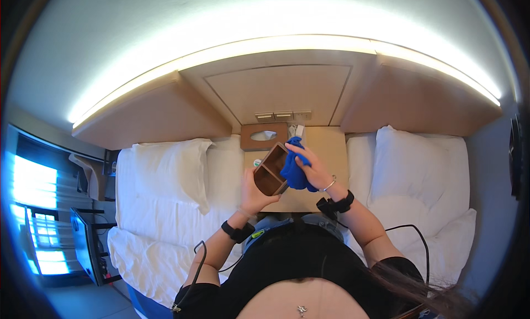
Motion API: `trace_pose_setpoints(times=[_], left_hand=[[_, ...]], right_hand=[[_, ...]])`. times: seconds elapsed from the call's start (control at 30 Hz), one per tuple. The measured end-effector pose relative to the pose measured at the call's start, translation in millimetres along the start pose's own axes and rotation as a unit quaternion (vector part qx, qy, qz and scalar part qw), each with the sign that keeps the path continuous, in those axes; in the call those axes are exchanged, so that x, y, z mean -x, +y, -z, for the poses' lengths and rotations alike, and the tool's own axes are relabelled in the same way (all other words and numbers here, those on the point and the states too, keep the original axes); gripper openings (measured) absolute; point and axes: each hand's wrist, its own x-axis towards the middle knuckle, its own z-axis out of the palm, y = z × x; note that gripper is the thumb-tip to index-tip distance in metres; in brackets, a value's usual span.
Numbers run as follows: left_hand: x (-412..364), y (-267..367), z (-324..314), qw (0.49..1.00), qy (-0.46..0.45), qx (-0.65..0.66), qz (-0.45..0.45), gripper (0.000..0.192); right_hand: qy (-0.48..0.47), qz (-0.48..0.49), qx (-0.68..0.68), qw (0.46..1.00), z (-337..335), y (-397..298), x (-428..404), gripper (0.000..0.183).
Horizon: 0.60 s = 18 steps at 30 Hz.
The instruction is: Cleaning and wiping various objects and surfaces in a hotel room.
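My left hand (255,192) grips the lower left side of a brown box with divided compartments (268,179), tilted above the nightstand (325,153). A bunched blue cloth (295,174) is in my right hand (312,166), held against the box's right side and covering part of it. Behind the box, a brown tissue box (248,137) with a white tissue in its oval opening stands at the nightstand's back left. Beside it lie a white plug and cable (299,130). A small round white and green item (257,163) shows just left of the box.
Beds with white pillows (174,170) (408,170) flank the nightstand. Wall sockets and switches (283,116) sit above it, on the panel between padded headboards (161,112). Black cables (418,232) run from my wrist straps. A black table (85,244) and a chair (93,178) stand far left.
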Motion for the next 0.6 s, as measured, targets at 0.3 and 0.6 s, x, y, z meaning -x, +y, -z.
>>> trace_pose_setpoints(times=[0.3, 0.6], left_hand=[[7.9, -24.6, 41.8, 0.987, -0.103, -0.062, -0.105, 0.084], [22.2, -46.6, 6.6, 0.933, -0.176, 0.294, 0.104, 0.087]], right_hand=[[-0.132, -0.117, -0.127, 0.976, -15.1, -7.2, -8.1, 0.035], [0.13, -0.328, -0.353, 0.866, -46.2, 31.4, 18.3, 0.051]])
